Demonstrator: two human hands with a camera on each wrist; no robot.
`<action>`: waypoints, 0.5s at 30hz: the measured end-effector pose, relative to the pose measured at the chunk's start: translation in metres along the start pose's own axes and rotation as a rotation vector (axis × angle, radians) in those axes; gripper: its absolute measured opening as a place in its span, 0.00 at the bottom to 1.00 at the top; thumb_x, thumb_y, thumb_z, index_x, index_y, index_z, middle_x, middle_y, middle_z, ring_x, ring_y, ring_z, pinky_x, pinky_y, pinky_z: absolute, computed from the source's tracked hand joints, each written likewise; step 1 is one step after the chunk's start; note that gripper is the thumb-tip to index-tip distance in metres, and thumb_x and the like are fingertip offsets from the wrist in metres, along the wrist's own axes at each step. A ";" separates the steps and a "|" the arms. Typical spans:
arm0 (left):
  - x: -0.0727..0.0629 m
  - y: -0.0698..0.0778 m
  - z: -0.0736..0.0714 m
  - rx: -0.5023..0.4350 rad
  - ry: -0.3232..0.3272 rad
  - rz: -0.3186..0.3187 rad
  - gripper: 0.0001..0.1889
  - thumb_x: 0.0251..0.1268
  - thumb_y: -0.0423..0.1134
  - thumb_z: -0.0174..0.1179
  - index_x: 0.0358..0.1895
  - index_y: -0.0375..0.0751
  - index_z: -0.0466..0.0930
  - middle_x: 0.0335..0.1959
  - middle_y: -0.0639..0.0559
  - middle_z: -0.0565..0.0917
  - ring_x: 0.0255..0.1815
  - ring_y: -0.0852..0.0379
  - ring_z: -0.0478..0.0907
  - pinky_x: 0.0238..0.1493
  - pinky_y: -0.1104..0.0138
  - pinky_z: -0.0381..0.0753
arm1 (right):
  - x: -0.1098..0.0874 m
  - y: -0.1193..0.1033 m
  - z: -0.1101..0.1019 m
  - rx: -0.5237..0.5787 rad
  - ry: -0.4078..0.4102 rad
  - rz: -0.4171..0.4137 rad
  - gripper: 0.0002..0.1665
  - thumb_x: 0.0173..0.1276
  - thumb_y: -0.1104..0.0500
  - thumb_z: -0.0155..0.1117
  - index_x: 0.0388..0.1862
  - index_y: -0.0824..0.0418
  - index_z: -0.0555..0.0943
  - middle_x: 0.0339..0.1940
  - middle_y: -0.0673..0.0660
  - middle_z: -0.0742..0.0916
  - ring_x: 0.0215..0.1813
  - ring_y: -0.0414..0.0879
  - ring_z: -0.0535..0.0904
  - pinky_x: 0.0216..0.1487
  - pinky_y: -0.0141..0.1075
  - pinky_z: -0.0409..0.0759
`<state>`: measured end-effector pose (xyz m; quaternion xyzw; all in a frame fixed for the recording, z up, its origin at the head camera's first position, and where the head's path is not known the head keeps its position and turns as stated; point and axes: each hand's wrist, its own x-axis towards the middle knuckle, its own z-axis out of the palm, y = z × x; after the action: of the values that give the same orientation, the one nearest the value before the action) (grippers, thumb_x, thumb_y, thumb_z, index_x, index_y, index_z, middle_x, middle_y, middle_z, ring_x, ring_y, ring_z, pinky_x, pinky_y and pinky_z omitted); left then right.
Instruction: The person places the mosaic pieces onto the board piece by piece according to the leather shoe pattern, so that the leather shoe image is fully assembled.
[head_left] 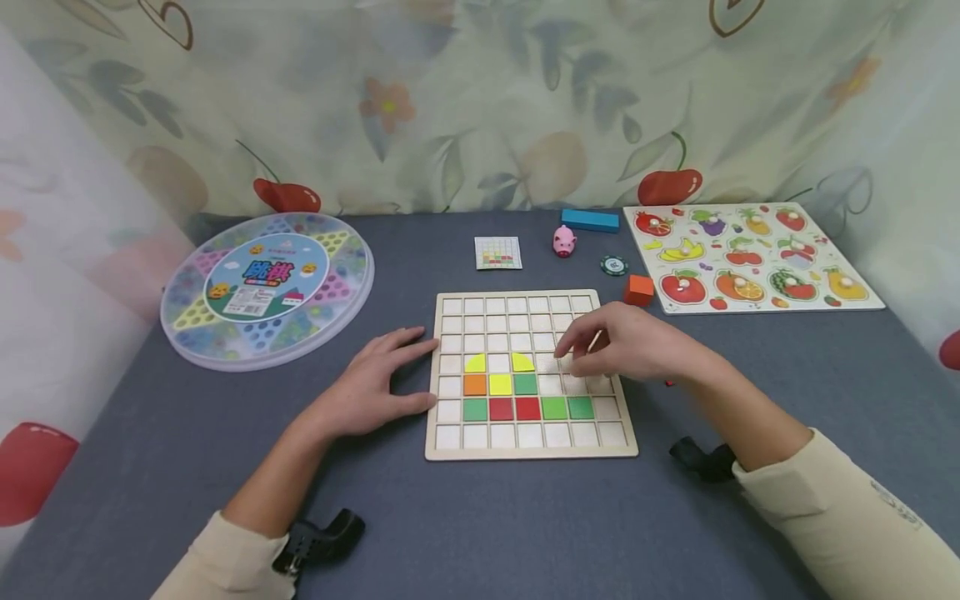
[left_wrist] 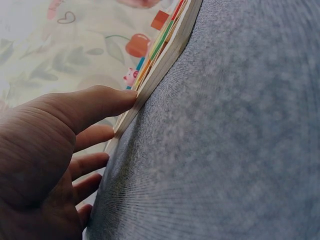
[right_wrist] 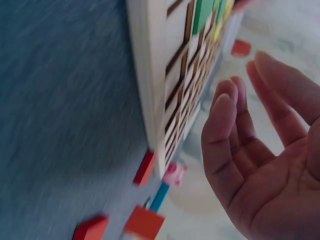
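A wooden grid board [head_left: 532, 454] lies on the table with colored tiles in its cells. Two rounded yellow tiles [head_left: 522, 362] sit above a row of an orange tile [head_left: 475, 384], a yellow square [head_left: 500, 384] and a green one [head_left: 526, 384]. Below runs a row of green and red tiles [head_left: 527, 408]. My left hand [head_left: 367, 383] touches the board's left edge with thumb and index fingertip, fingers spread. Over the board's right side hovers my right hand [head_left: 618, 340], fingers loosely bent. In the right wrist view nothing shows between that hand's fingers [right_wrist: 220, 120].
Behind the board lie a small pattern card [head_left: 498, 252], a pink pig [head_left: 564, 241], a blue block [head_left: 590, 220], a poker chip [head_left: 613, 265] and an orange cube [head_left: 638, 290]. A round game box [head_left: 352, 321] stands left, a fruit puzzle board [head_left: 765, 258] right. Red pieces [right_wrist: 145, 167] lie beside the grid board.
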<state>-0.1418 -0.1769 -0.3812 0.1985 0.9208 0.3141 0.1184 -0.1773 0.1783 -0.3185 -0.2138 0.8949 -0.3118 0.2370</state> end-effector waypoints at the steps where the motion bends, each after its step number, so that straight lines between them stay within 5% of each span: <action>1: 0.000 0.000 0.000 0.002 0.000 0.001 0.39 0.67 0.51 0.68 0.80 0.50 0.65 0.84 0.43 0.58 0.83 0.37 0.50 0.75 0.34 0.56 | -0.003 0.002 -0.003 0.009 0.005 0.002 0.13 0.68 0.58 0.73 0.50 0.56 0.89 0.40 0.53 0.87 0.43 0.49 0.80 0.42 0.39 0.80; 15: 0.000 -0.001 0.001 0.000 0.006 0.009 0.39 0.66 0.51 0.68 0.80 0.50 0.66 0.83 0.43 0.58 0.82 0.36 0.51 0.75 0.34 0.56 | -0.041 0.046 -0.033 -0.011 0.022 0.104 0.16 0.68 0.57 0.74 0.54 0.57 0.87 0.47 0.53 0.89 0.46 0.48 0.83 0.46 0.40 0.83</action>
<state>-0.1420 -0.1772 -0.3825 0.2015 0.9203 0.3152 0.1142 -0.1739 0.2482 -0.3144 -0.1649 0.9090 -0.2966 0.2419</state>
